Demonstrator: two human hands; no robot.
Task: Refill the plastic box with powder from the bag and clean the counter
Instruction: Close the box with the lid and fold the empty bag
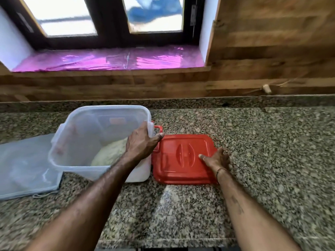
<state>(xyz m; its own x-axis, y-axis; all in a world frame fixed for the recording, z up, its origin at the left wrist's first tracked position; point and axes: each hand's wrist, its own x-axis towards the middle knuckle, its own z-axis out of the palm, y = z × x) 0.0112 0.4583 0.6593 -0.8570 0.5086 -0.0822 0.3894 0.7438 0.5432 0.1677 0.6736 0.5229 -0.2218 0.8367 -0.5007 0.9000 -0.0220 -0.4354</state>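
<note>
A translucent plastic box [87,134] stands open on the granite counter [262,145], with a mound of pale powder [112,153] in its bottom. My left hand [143,142] grips the box's right rim, thumb outside by the red latch [158,128]. The red lid [179,169] lies flat on the counter just right of the box. My right hand [215,160] holds the lid's right edge, thumb on top and fingers tucked round the side. A grey-white bag [23,167] lies flat to the left, partly under the box.
A dusting of pale powder [166,198] streaks the counter in front of the lid. A wood-panelled wall [272,51] runs behind the counter, with a window sill covered in pink sheet [108,59]. The counter's front edge [163,242] is near the bottom.
</note>
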